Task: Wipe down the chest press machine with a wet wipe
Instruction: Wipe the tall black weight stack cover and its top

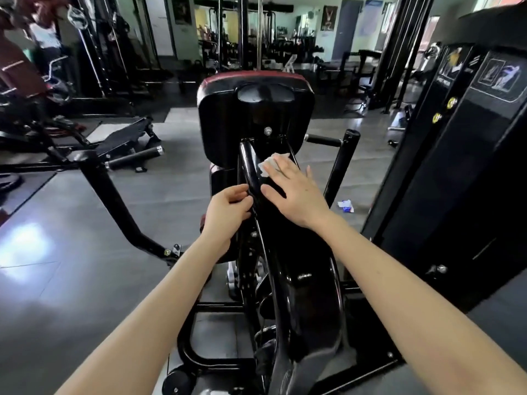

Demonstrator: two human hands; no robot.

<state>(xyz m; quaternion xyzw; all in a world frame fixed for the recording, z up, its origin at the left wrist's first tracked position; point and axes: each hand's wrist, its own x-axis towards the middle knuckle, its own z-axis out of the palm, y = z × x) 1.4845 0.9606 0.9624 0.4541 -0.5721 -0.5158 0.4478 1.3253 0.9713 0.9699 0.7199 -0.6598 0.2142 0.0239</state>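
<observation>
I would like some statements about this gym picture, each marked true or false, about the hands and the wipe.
1. The right grip presses the wipe flat on the frame. True.
2. The left grip holds the wipe. False: it holds the frame; the wipe lies under the right grip.
3. A packet lies on the floor. True.
4. The wipe is blue. False: it is white.
</observation>
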